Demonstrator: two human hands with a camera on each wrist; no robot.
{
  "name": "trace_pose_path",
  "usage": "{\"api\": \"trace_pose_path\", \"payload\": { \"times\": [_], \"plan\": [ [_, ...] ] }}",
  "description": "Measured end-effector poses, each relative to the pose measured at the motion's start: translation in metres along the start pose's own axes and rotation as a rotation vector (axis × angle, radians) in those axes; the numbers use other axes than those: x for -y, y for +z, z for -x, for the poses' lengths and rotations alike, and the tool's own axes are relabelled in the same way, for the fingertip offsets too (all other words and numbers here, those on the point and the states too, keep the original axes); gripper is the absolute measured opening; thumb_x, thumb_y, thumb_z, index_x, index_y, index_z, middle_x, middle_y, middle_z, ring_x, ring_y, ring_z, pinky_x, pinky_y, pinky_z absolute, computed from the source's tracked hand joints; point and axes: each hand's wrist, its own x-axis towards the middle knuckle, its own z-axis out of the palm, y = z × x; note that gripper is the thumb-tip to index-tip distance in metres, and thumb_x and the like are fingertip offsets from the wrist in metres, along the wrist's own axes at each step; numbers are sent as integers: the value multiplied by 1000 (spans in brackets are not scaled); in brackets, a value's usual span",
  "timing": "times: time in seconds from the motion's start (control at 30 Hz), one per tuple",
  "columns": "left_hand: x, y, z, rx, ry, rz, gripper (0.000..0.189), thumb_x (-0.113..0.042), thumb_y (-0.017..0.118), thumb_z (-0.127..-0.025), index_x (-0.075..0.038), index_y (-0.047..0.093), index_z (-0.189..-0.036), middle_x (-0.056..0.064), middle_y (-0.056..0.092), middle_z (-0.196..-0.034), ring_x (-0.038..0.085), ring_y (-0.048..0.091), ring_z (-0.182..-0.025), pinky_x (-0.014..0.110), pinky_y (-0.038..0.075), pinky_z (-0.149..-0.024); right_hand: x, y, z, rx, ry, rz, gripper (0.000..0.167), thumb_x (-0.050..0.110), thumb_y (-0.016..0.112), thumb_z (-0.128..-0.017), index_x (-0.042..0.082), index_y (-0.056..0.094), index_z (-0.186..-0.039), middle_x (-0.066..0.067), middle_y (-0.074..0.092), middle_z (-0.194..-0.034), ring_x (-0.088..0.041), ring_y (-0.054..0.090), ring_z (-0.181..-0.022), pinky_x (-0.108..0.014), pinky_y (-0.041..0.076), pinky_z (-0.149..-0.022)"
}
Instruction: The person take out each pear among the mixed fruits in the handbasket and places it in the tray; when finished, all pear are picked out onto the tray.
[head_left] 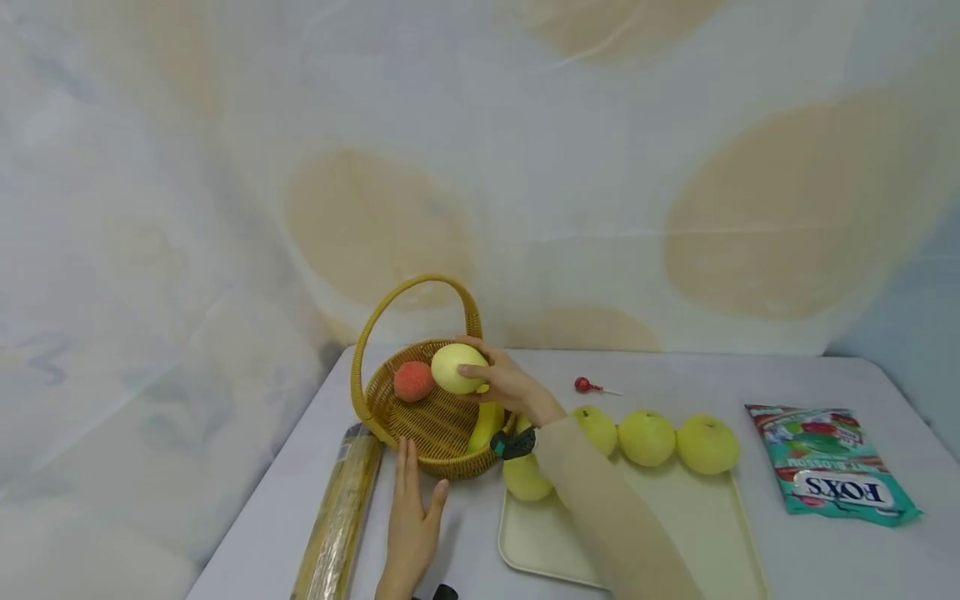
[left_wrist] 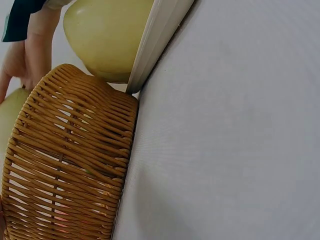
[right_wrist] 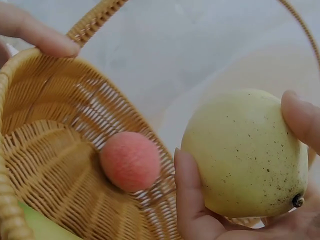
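Note:
My right hand point(head_left: 504, 379) grips a round, pale yellow-green pear point(head_left: 456, 368) above the wicker basket point(head_left: 457, 468). In the right wrist view this pear point(right_wrist: 245, 155) shows dark specks, with thumb and fingers round its sides. Inside the basket lie a fuzzy red-pink peach point(head_left: 413, 381) and a yellow banana point(head_left: 486, 427), partly hidden by my right arm. My left hand point(head_left: 414, 517) has its fingers straight, their tips at the basket's near left rim. The right wrist view shows those fingertips point(right_wrist: 57, 42) touching the rim.
Several more pears point(head_left: 647, 438) line the far and left edges of a cream tray point(head_left: 690, 533). A red lollipop point(head_left: 583, 384) lies behind it and a FOXS candy bag point(head_left: 832, 467) to the right. Left of the basket is a long, plastic-wrapped yellowish bundle point(head_left: 337, 517).

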Motion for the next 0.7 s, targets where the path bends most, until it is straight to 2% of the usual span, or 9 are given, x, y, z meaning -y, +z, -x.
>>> {"api": "trace_pose_path", "payload": {
  "times": [0.17,0.33,0.53,0.6,0.7],
  "plan": [
    [1,0,-2,-6,5,2,73,-30,55,-99,-5,15,-156,15,7,-164,44,20,-146,64,26,-111,9,-8,12,37,-80,-62,47,2,49,-98,21,44,-141,-14,23,-155,-35,43,-125,-62,40,-102],
    [3,2,-3,-11,17,3,74,-29,56,-99,-5,16,-155,13,7,-164,43,21,-145,63,27,-111,15,-17,25,72,-144,-95,38,3,49,-98,32,56,-122,-15,17,-158,-38,39,-127,-67,32,-106],
    [3,3,-5,2,8,3,74,-31,55,-99,-5,15,-156,14,7,-164,42,20,-146,63,27,-112,20,-31,47,87,-191,-75,47,-4,49,-96,38,55,-117,-18,17,-156,-39,40,-126,-52,50,-97],
    [3,2,-6,6,4,4,74,-32,55,-99,-5,14,-156,14,7,-164,43,19,-146,63,26,-112,22,-36,54,99,-213,-62,49,-5,51,-96,39,54,-119,-19,16,-156,-38,40,-126,-50,51,-96],
    [3,1,-8,13,1,7,75,-32,54,-99,-6,13,-156,13,5,-164,43,17,-147,63,24,-113,24,-43,64,102,-240,-49,51,-4,53,-95,40,52,-121,-20,16,-155,-35,41,-125,-53,47,-99]
  ]
}}
